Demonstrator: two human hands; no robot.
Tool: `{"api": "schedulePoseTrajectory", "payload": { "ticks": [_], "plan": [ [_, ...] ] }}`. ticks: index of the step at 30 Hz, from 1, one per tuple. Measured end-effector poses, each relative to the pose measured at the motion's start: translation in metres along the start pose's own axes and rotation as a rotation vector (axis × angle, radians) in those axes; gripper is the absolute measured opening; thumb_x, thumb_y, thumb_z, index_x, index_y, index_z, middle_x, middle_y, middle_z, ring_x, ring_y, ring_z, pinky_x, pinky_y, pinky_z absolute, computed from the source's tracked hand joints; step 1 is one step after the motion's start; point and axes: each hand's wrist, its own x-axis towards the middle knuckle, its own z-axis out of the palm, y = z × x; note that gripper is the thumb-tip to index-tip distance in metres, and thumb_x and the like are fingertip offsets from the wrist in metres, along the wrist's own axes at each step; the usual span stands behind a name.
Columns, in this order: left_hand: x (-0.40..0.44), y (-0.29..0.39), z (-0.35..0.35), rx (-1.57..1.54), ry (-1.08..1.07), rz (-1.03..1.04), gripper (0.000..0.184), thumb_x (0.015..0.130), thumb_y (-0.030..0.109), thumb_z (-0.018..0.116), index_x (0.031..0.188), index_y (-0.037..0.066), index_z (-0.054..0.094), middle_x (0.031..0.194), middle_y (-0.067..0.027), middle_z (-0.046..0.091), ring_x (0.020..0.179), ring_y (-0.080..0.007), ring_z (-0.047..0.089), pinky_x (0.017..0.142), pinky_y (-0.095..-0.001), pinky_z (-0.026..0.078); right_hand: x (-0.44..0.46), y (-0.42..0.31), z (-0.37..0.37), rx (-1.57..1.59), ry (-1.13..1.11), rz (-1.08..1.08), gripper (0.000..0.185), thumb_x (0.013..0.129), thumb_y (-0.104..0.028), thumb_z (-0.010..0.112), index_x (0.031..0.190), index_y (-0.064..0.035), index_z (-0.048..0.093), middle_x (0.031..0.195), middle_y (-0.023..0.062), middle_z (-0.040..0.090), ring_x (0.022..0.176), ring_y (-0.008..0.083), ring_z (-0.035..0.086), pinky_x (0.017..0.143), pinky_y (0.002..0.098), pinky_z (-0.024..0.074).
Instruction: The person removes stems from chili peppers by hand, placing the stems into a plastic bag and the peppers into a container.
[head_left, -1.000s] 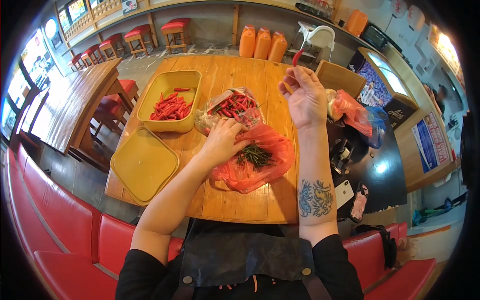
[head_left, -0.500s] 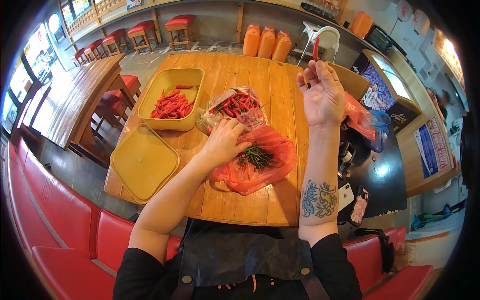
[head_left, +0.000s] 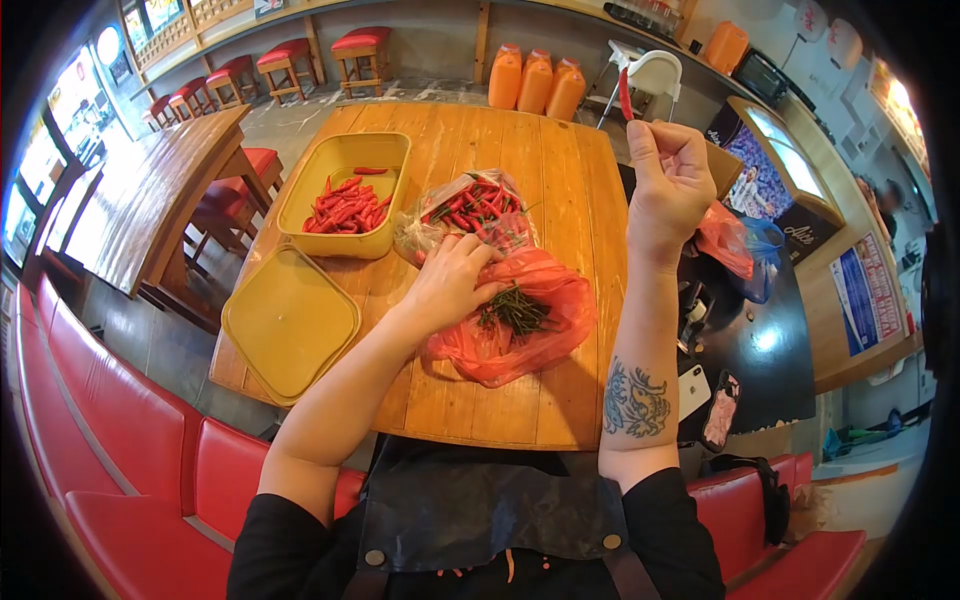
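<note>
Wooden tabletop [head_left: 500, 415]: near its right edge, the raised right hand [head_left: 672, 185] pinches one red chilli [head_left: 626, 96]; the left hand [head_left: 452, 283], loosely curled, grip undeterminable, obscures where one red bag [head_left: 568, 300] of green stems [head_left: 520, 310] meets one clear bag [head_left: 418, 238] of chillies [head_left: 480, 205]. Beyond: one yellow tub [head_left: 350, 244] holding more chillies, one lid [head_left: 290, 325], two phones [head_left: 692, 392], three orange jugs [head_left: 535, 82], one cabinet [head_left: 812, 214] marked "Aice".

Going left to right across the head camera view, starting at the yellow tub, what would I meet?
Yellow tub, clear bag of red chillies, right hand pinching a single chilli, blue bag.
</note>
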Motion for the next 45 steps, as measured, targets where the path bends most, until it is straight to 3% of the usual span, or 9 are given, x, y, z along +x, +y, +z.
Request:
{"api": "schedulePoseTrajectory", "payload": {
  "ticks": [3, 10, 16, 18, 34, 45],
  "plan": [
    [0.000, 0.000, -0.001, -0.021, 0.002, 0.012, 0.036, 0.077, 0.022, 0.069, 0.106, 0.004, 0.059, 0.102, -0.0137, 0.053, 0.101, -0.0341, 0.048, 0.090, -0.0424, 0.040, 0.000, -0.002, 0.001, -0.118, 0.004, -0.116, 0.011, 0.077, -0.002, 0.071, 0.073, -0.0015, 0.060, 0.079, 0.0043, 0.058, 0.077, 0.0136, 0.055, 0.075, 0.0255, 0.0435],
    [-0.001, -0.001, 0.000, -0.008, 0.016, 0.022, 0.036, 0.077, 0.022, 0.069, 0.106, 0.004, 0.059, 0.103, -0.0140, 0.053, 0.102, -0.0342, 0.048, 0.090, -0.0424, 0.040, 0.001, -0.003, 0.001, -0.165, -0.004, -0.152, 0.011, 0.078, -0.002, 0.070, 0.074, -0.0010, 0.061, 0.080, 0.0052, 0.058, 0.077, 0.0141, 0.055, 0.075, 0.0258, 0.0438],
    [-0.001, -0.002, 0.001, 0.007, 0.015, 0.027, 0.037, 0.076, 0.024, 0.071, 0.105, 0.004, 0.059, 0.103, -0.0138, 0.053, 0.100, -0.0339, 0.048, 0.088, -0.0437, 0.040, -0.001, -0.003, 0.000, -0.058, -0.035, 0.005, 0.012, 0.081, -0.008, 0.070, 0.077, -0.0002, 0.062, 0.080, 0.0039, 0.058, 0.075, 0.0111, 0.054, 0.073, 0.0241, 0.0434],
    [-0.001, -0.002, 0.001, 0.003, 0.009, 0.036, 0.037, 0.076, 0.024, 0.071, 0.106, 0.005, 0.059, 0.103, -0.0138, 0.053, 0.100, -0.0338, 0.048, 0.088, -0.0439, 0.040, -0.003, -0.004, 0.000, 0.080, -0.069, 0.191, 0.014, 0.083, -0.011, 0.069, 0.077, -0.0002, 0.062, 0.080, 0.0020, 0.057, 0.074, 0.0076, 0.052, 0.072, 0.0227, 0.0426],
    [-0.002, -0.002, -0.002, -0.015, -0.033, 0.017, 0.038, 0.077, 0.023, 0.070, 0.109, 0.005, 0.058, 0.106, -0.0138, 0.053, 0.103, -0.0335, 0.048, 0.091, -0.0438, 0.039, -0.007, -0.003, 0.005, 0.010, -0.195, 0.174, 0.019, 0.085, -0.012, 0.068, 0.073, 0.0015, 0.059, 0.073, 0.0007, 0.056, 0.070, 0.0059, 0.049, 0.067, 0.0214, 0.0406],
    [-0.002, -0.001, -0.005, -0.026, -0.028, 0.035, 0.037, 0.078, 0.022, 0.069, 0.108, 0.005, 0.058, 0.103, -0.0144, 0.054, 0.101, -0.0332, 0.049, 0.090, -0.0416, 0.040, -0.009, -0.008, 0.008, 0.159, -0.194, 0.250, 0.020, 0.087, -0.011, 0.065, 0.073, 0.0015, 0.060, 0.075, 0.0007, 0.057, 0.071, 0.0057, 0.051, 0.069, 0.0210, 0.0408]
  ]
}}
